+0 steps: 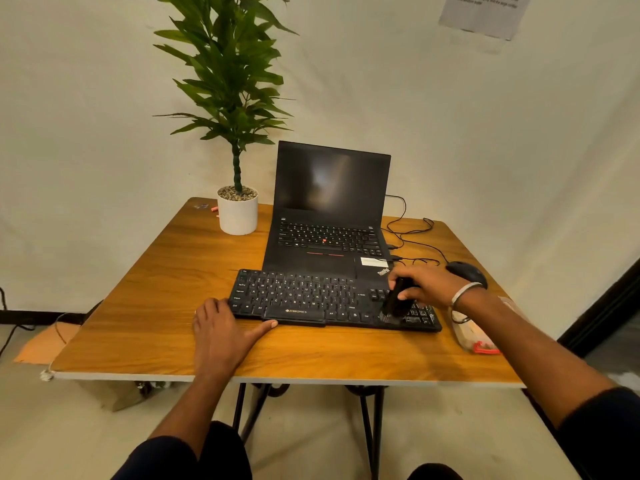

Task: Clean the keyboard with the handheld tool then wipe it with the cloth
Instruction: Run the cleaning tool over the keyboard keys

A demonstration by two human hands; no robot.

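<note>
While the right hand (427, 285) works at the 3 o'clock end of the black, flat, plastic external keyboard (311, 299), the rest of the board lies untouched toward 9 o'clock. The keyboard's long axis runs 9 to 3 across the wooden table (156, 306), just in front of the open black laptop (329, 216). The right hand is closed around a slim black handheld brush (396, 301), held steeply with its bristle end down on the keys near the number pad. Judging by that, the brushing step is in hand, and the next strokes would need to travel along the long axis toward 9 o'clock.

The left hand (225, 329) lies open and flat on the table at the keyboard's 7 o'clock corner, thumb stretched along the front edge and touching it, apparently steadying the board. It holds nothing.

A pale bundle with a red edge (472, 336), possibly the cloth, lies just beyond the keyboard at 3 o'clock, partly under the right forearm, nearer the right hand. A black mouse (465, 270) sits at 2 o'clock.
</note>
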